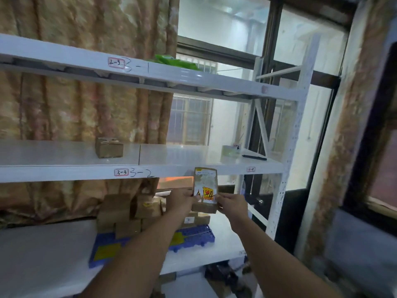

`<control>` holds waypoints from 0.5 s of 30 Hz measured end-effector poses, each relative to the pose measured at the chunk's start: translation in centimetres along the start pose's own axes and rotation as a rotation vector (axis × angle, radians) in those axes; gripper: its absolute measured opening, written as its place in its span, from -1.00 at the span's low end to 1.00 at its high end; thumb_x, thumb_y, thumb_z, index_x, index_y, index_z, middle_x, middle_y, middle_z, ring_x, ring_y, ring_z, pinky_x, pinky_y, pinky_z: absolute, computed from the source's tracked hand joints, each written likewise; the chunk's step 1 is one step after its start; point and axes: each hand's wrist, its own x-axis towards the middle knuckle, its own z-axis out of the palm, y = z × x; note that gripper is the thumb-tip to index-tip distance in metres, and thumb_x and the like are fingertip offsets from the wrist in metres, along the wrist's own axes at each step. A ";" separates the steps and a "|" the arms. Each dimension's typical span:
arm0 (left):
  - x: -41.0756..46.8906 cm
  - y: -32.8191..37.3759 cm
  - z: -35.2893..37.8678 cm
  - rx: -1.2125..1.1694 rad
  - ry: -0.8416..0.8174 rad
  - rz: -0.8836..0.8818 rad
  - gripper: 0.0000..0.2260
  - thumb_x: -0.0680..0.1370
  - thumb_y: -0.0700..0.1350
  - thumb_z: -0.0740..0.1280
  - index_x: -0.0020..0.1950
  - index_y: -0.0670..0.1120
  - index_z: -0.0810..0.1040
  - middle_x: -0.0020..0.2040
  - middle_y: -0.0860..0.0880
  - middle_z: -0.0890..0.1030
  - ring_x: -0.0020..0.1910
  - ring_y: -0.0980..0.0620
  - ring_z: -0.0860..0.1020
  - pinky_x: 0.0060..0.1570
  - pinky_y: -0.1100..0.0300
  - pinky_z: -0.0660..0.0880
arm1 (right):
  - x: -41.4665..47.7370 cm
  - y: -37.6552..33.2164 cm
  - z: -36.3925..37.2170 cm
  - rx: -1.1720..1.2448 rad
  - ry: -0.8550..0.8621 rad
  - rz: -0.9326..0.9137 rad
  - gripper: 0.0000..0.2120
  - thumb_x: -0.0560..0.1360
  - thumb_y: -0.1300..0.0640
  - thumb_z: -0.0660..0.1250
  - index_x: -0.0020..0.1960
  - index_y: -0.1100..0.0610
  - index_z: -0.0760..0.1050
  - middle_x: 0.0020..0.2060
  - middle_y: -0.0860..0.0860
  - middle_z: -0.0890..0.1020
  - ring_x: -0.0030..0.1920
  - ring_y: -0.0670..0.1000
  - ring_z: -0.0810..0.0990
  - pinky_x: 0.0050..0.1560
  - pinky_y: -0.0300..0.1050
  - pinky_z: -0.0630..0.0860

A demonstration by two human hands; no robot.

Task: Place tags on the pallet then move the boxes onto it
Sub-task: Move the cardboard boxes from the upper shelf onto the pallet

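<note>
1. A small cardboard box [205, 190] is pinched at its lower edges by the left hand [182, 200] and the right hand [231, 203], one from each side, so its labelled face is turned toward the camera, probably to be read
2. The box is held upright in the air, in front of the middle shelf [171, 171]
3. Below the grip lies the blue pallet [193, 235] on the lower shelf, with yellow tags [107, 250] on it
4. Left of the grip, stacked boxes [129, 214] already crowd the pallet; free slats just below appear to be the intended spot
</note>
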 end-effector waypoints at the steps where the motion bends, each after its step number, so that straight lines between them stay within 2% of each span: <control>1: -0.2 -0.6 1.1 0.007 -0.010 -0.030 -0.91 0.40 -0.09 0.57 -0.14 0.00 0.71 -0.15 -0.04 0.72 -0.12 -0.10 0.68 -0.04 -0.09 0.66 | 0.1 0.6 -0.8 -0.024 -0.009 0.034 -0.93 0.50 0.24 0.49 -0.04 0.15 0.72 -0.18 0.03 0.74 -0.09 0.07 0.72 -0.02 0.02 0.69; 4: 0.3 -3.1 3.2 0.031 -0.016 -0.112 -0.86 0.36 -0.07 0.61 -0.24 0.00 0.66 -0.14 -0.10 0.71 -0.10 -0.16 0.67 -0.03 -0.09 0.66 | 1.1 3.3 -2.1 -0.105 -0.014 0.094 -0.92 0.46 0.22 0.51 -0.19 0.07 0.71 -0.24 0.04 0.73 -0.13 0.10 0.72 0.00 0.08 0.69; 6: 0.6 -4.3 4.1 0.017 -0.027 -0.153 -0.83 0.36 -0.11 0.61 -0.21 -0.07 0.64 -0.14 -0.14 0.68 -0.08 -0.18 0.66 -0.01 -0.13 0.65 | 1.9 5.1 -2.3 -0.171 -0.011 0.097 -0.93 0.41 0.19 0.53 -0.24 0.06 0.73 -0.31 0.03 0.73 -0.18 0.11 0.73 -0.03 0.13 0.69; 9: 1.3 -5.8 4.9 0.041 -0.017 -0.182 -0.80 0.43 -0.20 0.57 -0.29 -0.11 0.58 -0.19 -0.17 0.66 -0.12 -0.17 0.65 -0.02 -0.12 0.65 | 3.8 7.8 -1.6 -0.256 -0.051 0.109 -0.98 0.41 0.10 0.53 -0.19 0.02 0.73 -0.31 -0.01 0.74 -0.19 0.08 0.73 -0.01 0.14 0.68; 12: 3.2 -7.8 5.4 0.093 -0.048 -0.189 -0.84 0.48 -0.17 0.52 -0.27 -0.11 0.61 -0.23 -0.13 0.65 -0.12 -0.17 0.65 -0.05 -0.07 0.65 | 6.1 9.8 -0.1 -0.297 -0.071 0.141 -0.92 0.42 0.07 0.52 -0.12 0.06 0.74 -0.27 0.01 0.74 -0.17 0.08 0.72 0.01 0.12 0.67; 15: 5.6 -9.3 5.7 0.128 -0.033 -0.205 -0.83 0.50 -0.19 0.49 -0.27 -0.14 0.58 -0.28 -0.13 0.61 -0.20 -0.13 0.60 -0.24 0.01 0.59 | 8.6 11.3 1.6 -0.347 -0.089 0.131 -0.87 0.42 0.03 0.52 -0.11 0.07 0.75 -0.27 0.02 0.74 -0.19 0.08 0.72 0.01 0.11 0.67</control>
